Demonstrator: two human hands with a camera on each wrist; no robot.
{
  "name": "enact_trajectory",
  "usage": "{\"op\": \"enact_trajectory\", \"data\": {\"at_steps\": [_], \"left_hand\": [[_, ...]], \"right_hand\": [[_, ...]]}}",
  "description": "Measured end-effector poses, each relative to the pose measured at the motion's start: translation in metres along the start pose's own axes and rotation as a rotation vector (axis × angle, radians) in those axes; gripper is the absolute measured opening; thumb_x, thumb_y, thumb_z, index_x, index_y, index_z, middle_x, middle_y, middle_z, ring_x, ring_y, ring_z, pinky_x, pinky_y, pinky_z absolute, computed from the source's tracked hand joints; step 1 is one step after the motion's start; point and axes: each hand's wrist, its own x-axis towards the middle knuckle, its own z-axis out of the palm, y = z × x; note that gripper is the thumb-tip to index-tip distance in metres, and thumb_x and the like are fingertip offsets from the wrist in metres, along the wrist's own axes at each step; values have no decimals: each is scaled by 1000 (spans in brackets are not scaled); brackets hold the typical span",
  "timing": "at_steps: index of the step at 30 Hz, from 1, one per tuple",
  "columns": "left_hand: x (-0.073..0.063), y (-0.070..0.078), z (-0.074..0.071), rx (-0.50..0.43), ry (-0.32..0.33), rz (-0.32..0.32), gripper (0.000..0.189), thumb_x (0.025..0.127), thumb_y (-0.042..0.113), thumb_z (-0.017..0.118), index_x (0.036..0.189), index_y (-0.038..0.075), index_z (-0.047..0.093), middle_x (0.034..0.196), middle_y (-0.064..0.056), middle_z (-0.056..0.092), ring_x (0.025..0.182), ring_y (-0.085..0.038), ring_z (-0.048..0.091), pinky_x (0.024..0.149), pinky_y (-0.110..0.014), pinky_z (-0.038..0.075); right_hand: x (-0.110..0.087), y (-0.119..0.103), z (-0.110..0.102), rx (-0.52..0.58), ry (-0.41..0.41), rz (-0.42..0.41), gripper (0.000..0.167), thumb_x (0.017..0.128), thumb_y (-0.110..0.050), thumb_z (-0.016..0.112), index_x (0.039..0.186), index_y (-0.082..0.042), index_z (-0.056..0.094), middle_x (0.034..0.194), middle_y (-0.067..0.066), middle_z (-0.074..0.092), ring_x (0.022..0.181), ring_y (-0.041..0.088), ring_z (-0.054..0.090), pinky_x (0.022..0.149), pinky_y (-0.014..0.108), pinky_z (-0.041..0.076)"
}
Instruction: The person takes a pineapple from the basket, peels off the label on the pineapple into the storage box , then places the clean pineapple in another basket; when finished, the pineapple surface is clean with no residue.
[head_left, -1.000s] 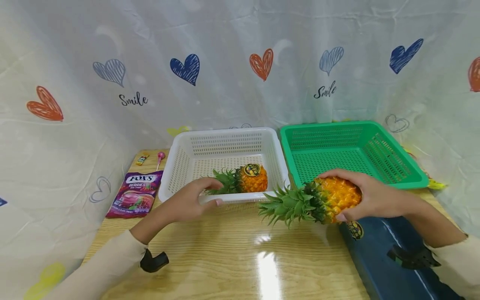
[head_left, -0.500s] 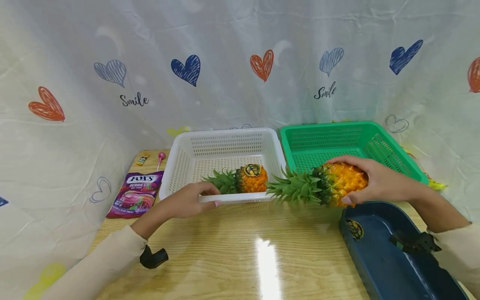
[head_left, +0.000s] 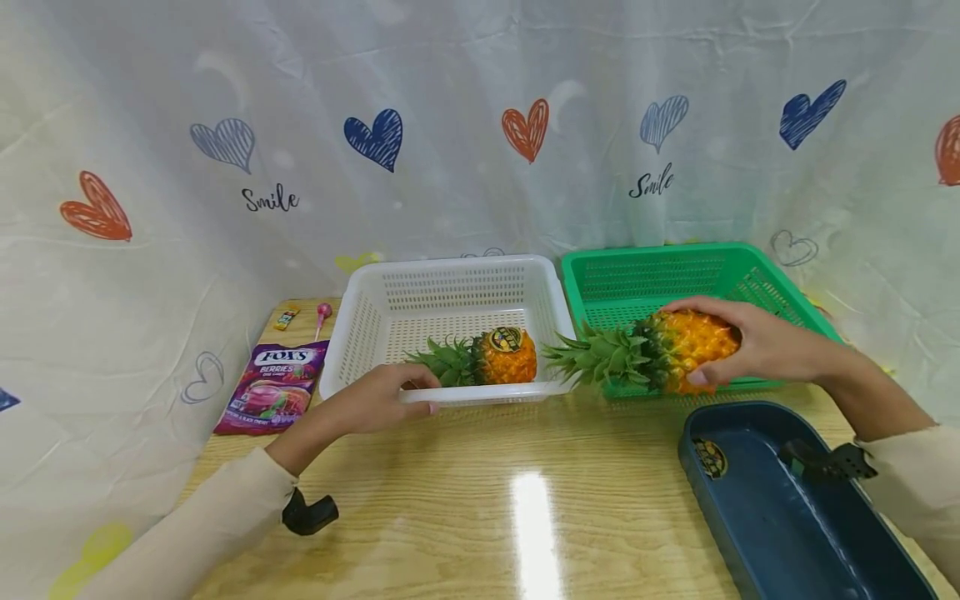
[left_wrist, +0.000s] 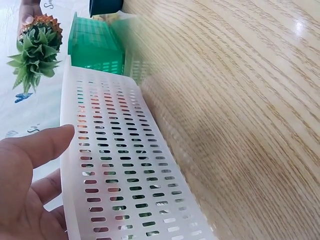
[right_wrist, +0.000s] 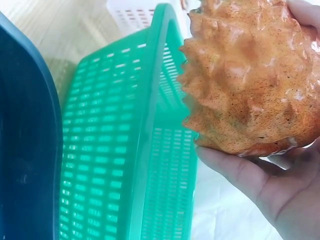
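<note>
The right hand [head_left: 768, 346], wrapped wide round a pineapple [head_left: 688, 343], has brought it above the green basket [head_left: 652, 275], apparently mid-carry, while the left hand [head_left: 378, 400] pinches the rim of the white basket [head_left: 487, 394].

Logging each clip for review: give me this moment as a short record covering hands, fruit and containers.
Left hand: grips near rim of white basket
Right hand: holds first pineapple by its body
First pineapple: raised near rim of green basket
Second pineapple: lying inside white basket
Blue tray: on table, nearer the person than green basket
</note>
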Motion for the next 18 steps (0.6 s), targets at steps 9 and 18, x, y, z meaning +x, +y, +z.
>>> {"op": "enact_trajectory", "data": {"at_steps": [9,18], "left_hand": [[2,-2,-1,-18,-19,4,21,96,30,70,113,18,70,102,4,70,96,-16,64,84,-40,52],[2,-1,-1,-36,-24,-11,21,95,30,70,114,20,70,103,6,70,99,-17,63,85,-40,52]], "right_hand": [[4,7,-5,-8,10,39,74,85,-10,76,150,-16,41,115,13,57,82,22,63,63,34,56],[9,11,-14,13,21,83,75,86,-9,76,151,-15,39,114,15,58,81,24,65,64,36,58]]}}
